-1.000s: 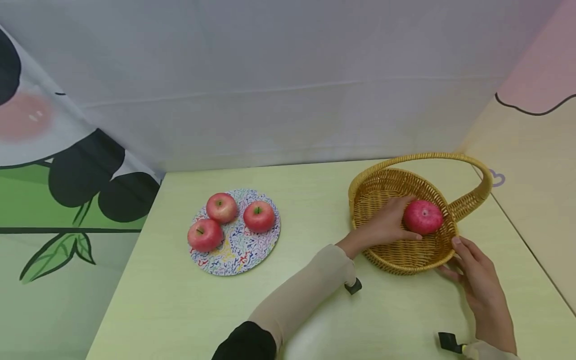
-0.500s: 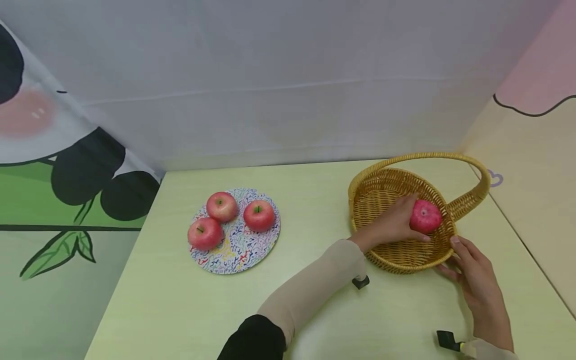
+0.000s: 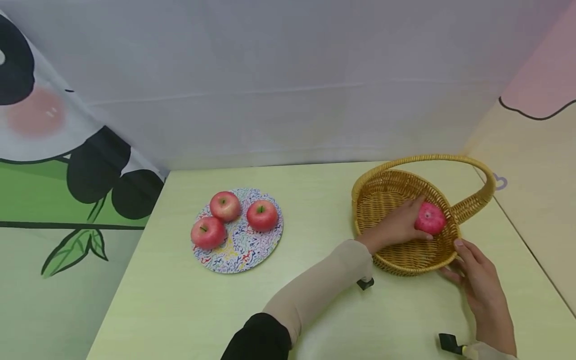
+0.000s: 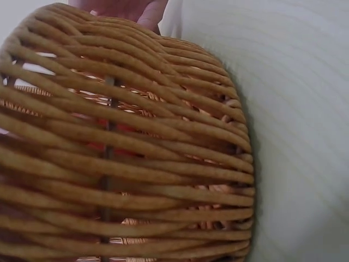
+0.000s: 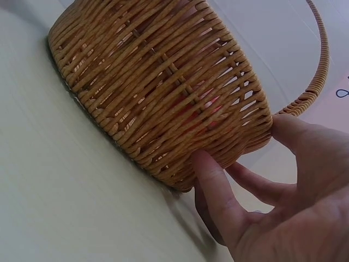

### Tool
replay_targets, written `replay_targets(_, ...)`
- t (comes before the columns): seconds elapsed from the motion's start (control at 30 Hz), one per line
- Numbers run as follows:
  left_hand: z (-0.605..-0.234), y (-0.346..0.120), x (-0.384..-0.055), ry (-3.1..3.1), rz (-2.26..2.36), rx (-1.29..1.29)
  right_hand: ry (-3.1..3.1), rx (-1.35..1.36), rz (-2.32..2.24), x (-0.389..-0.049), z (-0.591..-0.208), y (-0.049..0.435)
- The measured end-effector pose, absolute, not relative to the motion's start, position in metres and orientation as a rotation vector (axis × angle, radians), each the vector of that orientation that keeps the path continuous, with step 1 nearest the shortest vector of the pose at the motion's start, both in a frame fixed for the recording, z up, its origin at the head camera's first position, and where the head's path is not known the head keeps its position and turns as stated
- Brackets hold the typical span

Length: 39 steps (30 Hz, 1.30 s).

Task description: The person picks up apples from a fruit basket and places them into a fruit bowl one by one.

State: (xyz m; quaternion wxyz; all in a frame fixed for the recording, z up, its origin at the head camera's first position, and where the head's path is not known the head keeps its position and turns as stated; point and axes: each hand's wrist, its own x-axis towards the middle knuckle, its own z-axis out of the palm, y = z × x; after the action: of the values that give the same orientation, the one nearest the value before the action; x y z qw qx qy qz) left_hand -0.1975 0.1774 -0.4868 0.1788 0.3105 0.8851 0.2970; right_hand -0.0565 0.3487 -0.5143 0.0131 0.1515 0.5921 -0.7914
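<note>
A wicker basket (image 3: 382, 205) with a tall arched handle sits on the right of the table. Inside it, against the right wall, is a pink-red pomegranate (image 3: 430, 218). My left hand (image 3: 400, 225) reaches over the near-left rim and grips the fruit from its left side, thumb toward the front. At the right rim, my right hand (image 3: 479, 280) holds the basket, its thumb at the edge and other fingers lower on the wall. Up close in the right wrist view, fingertips (image 5: 204, 164) press the woven side. Basket wall fills most of the left wrist view, with red showing through gaps.
On the left of the pale table (image 3: 180, 310) lies a round patterned plate (image 3: 245, 250) carrying 3 red apples (image 3: 262, 215). A whitish cloth wall (image 3: 270, 100) rises behind the table, and a cartoon-printed panel (image 3: 36, 195) borders the left side.
My left hand and the pomegranate have shifted slightly right inside the basket, toward its right wall. The right hand keeps its hold at the rim, and the apples stay on the plate.
</note>
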Motion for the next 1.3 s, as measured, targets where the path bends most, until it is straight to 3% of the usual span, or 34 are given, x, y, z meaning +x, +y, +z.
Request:
replay_targets(0.67,-0.483,0.17,-0.198,2.514,0.897,0.923,1.827,0.484,-2.466,-0.057,-0.514,0.349)
replay_targets(1.3,-0.452,0.132,-0.19,2.468,1.116,0.898,1.806,0.481,-2.482,-0.057,-0.515,0.351)
